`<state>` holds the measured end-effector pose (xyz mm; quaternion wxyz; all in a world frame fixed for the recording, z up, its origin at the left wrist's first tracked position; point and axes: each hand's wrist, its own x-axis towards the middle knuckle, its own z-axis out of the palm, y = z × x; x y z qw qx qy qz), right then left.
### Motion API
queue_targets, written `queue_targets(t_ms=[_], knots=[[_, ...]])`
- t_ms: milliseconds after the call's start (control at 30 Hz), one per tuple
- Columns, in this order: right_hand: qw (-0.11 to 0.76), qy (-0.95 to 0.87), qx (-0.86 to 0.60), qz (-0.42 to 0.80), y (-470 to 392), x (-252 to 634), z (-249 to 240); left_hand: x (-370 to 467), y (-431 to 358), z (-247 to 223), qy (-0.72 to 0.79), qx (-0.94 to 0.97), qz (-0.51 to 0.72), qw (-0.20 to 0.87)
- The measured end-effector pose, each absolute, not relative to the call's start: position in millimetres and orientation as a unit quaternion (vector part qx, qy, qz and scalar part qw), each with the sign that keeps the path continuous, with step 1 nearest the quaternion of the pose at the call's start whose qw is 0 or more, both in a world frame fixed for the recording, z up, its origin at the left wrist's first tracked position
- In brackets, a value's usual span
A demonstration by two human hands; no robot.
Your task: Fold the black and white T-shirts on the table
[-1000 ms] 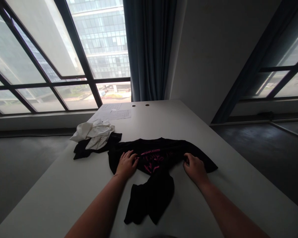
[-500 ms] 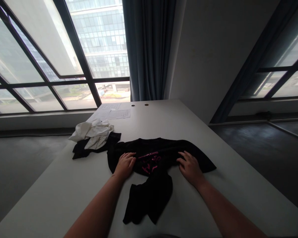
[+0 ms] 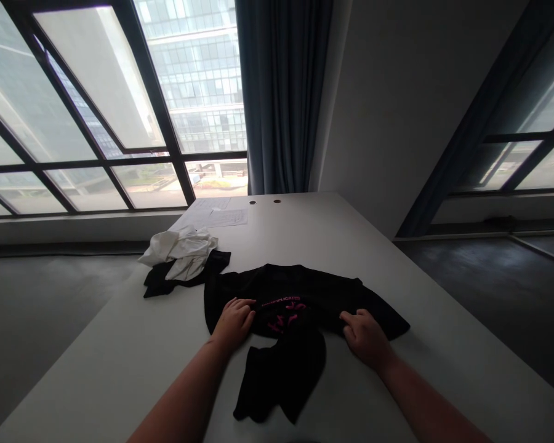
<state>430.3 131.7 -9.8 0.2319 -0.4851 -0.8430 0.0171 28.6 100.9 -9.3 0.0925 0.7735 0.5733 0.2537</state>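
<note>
A black T-shirt [image 3: 244, 286] with pink lettering and a pink print lies rumpled across the table, its collar side away from me. One part of it folds down toward me and ends in a loose flap [image 3: 281, 375]. My left hand [image 3: 233, 321] rests on the shirt's left part, fingers stretched over the cloth beside the print. At the shirt's near right edge, my right hand [image 3: 365, 338] has its fingers curled in on the fabric; the fingertips are partly hidden.
A crumpled white garment [image 3: 184, 246] lies on another black cloth [image 3: 159, 280] at the left table edge. Paper sheets [image 3: 226, 217] lie farther back, near two round holes in the white table [image 3: 300, 231]. Windows and a blue curtain [image 3: 281, 98] stand beyond.
My right hand's fingers, spread before, have curled together at the shirt's edge. The fabric near that hand has shifted slightly. My left hand stays on the shirt. The view has tilted a little.
</note>
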Motion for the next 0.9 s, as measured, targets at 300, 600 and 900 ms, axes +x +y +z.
queue_targets(t_ms=[300,600,900], knots=[[0.260,-0.853,-0.442,0.092,117.9,438.6,-5.5,22.1,80.2,-16.3,0.574,0.772,0.260,0.091],[0.240,-0.804,-0.540,-0.063,128.5,432.6,-17.7,22.0,93.5,-34.7,0.679,0.654,0.330,-0.039],[0.154,-0.707,-0.686,-0.069,139.6,441.5,-34.6,18.9,98.5,-38.4,0.715,0.661,0.227,-0.017]])
